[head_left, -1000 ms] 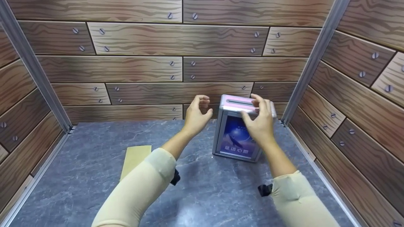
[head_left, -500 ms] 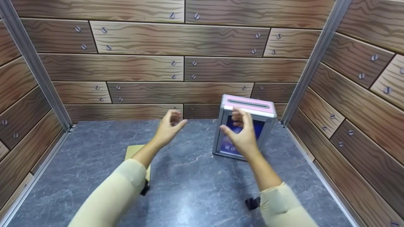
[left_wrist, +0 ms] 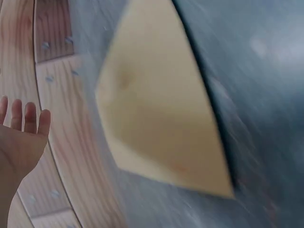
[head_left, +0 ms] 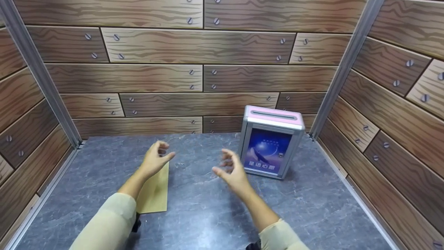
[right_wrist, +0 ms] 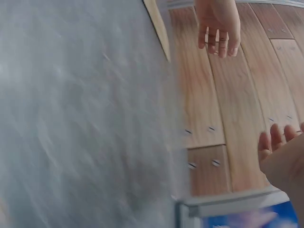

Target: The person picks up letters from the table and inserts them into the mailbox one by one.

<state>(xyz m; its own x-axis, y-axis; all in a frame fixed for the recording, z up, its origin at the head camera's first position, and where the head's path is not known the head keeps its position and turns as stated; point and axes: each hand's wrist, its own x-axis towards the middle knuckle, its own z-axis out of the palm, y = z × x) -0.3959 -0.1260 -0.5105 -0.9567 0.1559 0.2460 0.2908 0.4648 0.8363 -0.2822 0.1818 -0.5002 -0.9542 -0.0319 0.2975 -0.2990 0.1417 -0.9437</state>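
Observation:
My left hand (head_left: 155,160) hangs over the far end of a flat tan paper piece, like an envelope (head_left: 154,196), with loosely bent fingers and nothing in them. In the left wrist view the tan envelope (left_wrist: 156,104) lies on the table, angled at one end. To the right, my right hand (head_left: 235,172) is in the air left of a slotted box (head_left: 267,149), fingers relaxed and holding nothing. The upright box has a silver frame, a pink top with a long slot, and a blue picture door with a small lock. The right wrist view catches only its silver edge (right_wrist: 232,203).
A dark grey marbled table (head_left: 204,211) lies under everything. Wood-plank patterned walls (head_left: 156,80) enclose it at the back and both sides, with metal posts (head_left: 341,69) in the corners. Black wrist straps (head_left: 136,224) show at the sleeves.
Both hands have left the box area and moved left and nearer. The right hand came away from the box top; the left now hovers over the envelope. Box and envelope stay put.

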